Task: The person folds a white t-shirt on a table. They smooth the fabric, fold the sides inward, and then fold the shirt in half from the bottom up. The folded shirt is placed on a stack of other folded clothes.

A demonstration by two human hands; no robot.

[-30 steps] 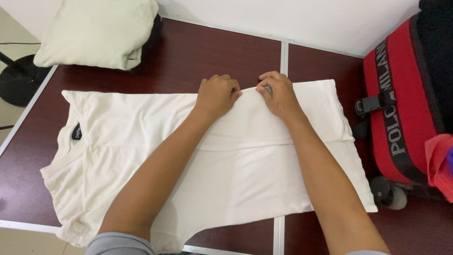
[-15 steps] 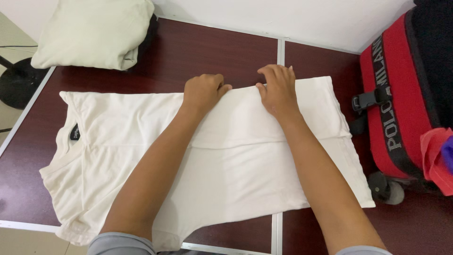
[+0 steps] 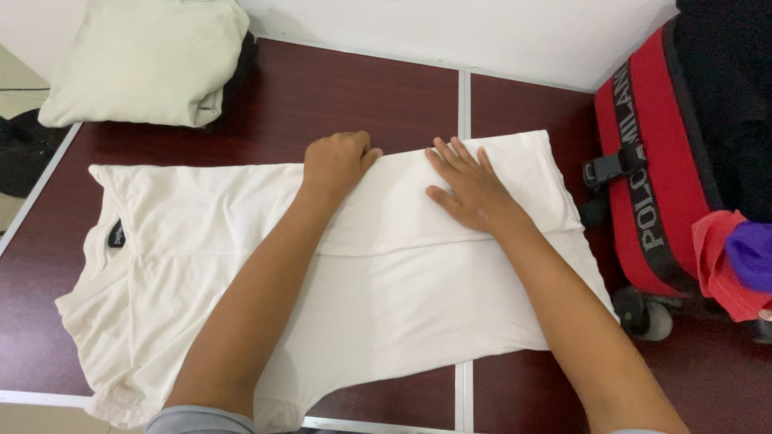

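The white T-shirt lies spread on the dark red table — the left hand clenched at its far folded edge, the right hand flat, fingers spread, gripping nothing.

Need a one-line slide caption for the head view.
Both hands, left and right, press a folded white T-shirt on a maroon table.
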